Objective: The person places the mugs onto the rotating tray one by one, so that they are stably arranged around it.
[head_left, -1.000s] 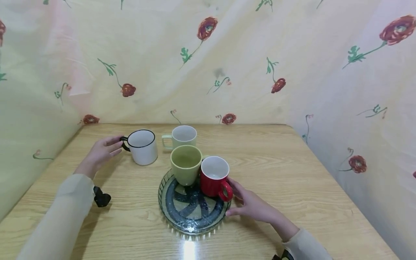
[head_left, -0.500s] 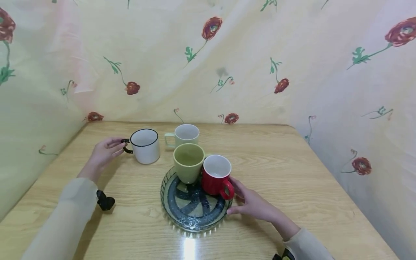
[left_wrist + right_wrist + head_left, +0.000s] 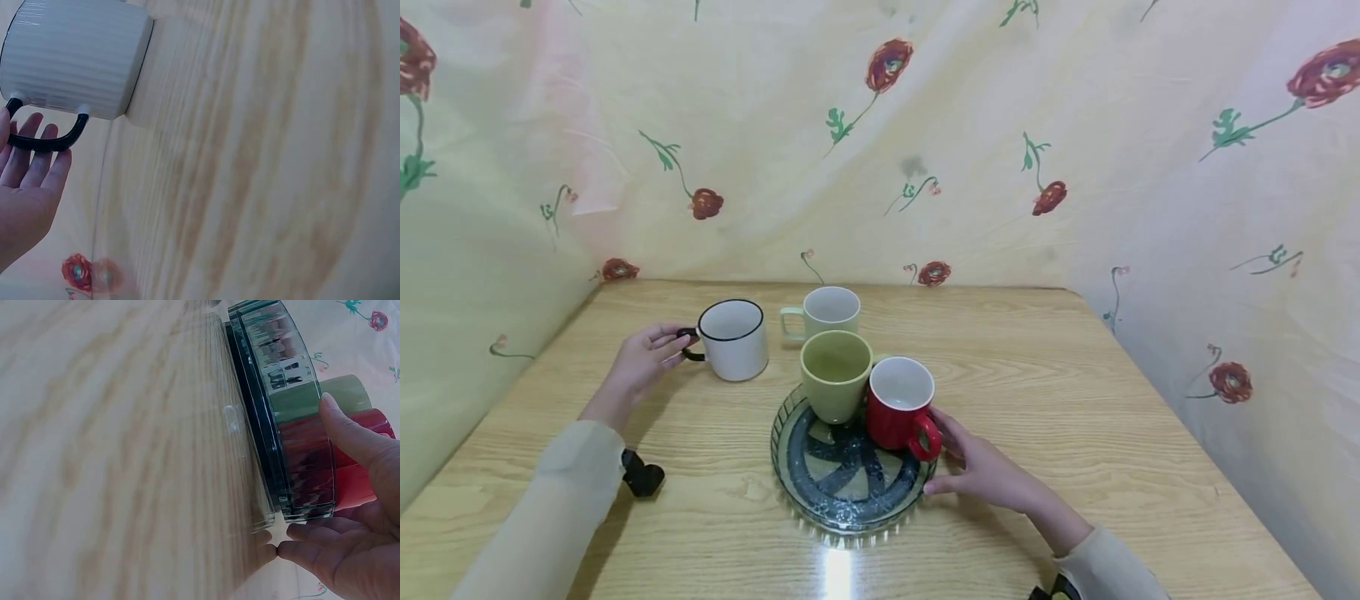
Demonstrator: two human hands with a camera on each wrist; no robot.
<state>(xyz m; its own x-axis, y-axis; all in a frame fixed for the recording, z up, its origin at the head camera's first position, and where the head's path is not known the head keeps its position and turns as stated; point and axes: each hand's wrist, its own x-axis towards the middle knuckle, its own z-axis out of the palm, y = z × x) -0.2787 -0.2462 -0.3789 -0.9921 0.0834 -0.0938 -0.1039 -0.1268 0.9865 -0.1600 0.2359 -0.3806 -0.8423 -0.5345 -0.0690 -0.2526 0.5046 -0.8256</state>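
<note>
A white enamel-style mug (image 3: pixel 733 346) with a black rim and handle stands upright at the back left of the table. My left hand (image 3: pixel 643 360) holds its black handle (image 3: pixel 47 144), fingers passing through the loop and the thumb by its upper end. A clear glass dish (image 3: pixel 850 512) with a dark pattern sits near the middle. In it stand a yellow-green mug (image 3: pixel 831 396) and a red mug (image 3: pixel 891 425). My right hand (image 3: pixel 977 475) rests against the dish's right side, thumb on the glass rim, fingers extended close to the red mug.
A pale mint mug (image 3: pixel 830 317) stands behind the dish, its handle pointing left. The wooden table (image 3: pixel 1037 358) ends at a flowered cloth backdrop (image 3: pixel 775 150), which also rises on the left and right sides.
My left fingers have come closer round the black handle, and the white mug has shifted very slightly towards me. The head view has moved a little. My right hand stays at the dish.
</note>
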